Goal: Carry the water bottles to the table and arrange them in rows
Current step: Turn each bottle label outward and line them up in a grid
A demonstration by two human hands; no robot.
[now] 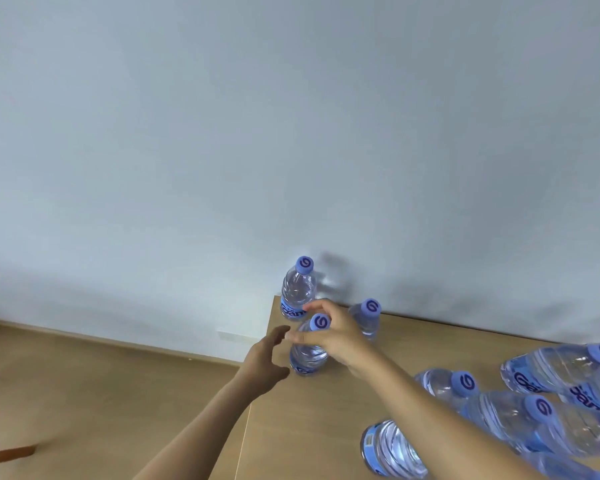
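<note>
Item: near upright bottle (308, 355), clear plastic, blue cap, blue label. Position: standing on the surface (319, 420) close to its left edge, in front of the corner bottle (297, 292). A third upright bottle (367, 320) stands to the right by the wall, partly behind the wrist.

Long axis: vertical, cap uppermost; seemingly a touch off plumb, though the wide lens makes this uncertain.

Right hand (333, 336): reaches in from the right, fingers curled about the neck and shoulder just under the cap, grasping the near upright bottle.

Left hand (265, 358): released, fingers relaxed and spread, holding nothing, just to the left of the same bottle's body; contact cannot be told.

Governing relation: the bottle lies between the two hands, the right on it from above and right, the left beside its flank. The right is the nearer and controlling hand.

Stock awaiting: loose bottles (520, 403) lying on their sides at the right of the surface, well apart from the upright three.

Judgement: seating or aligning this bottle in the row.
</note>
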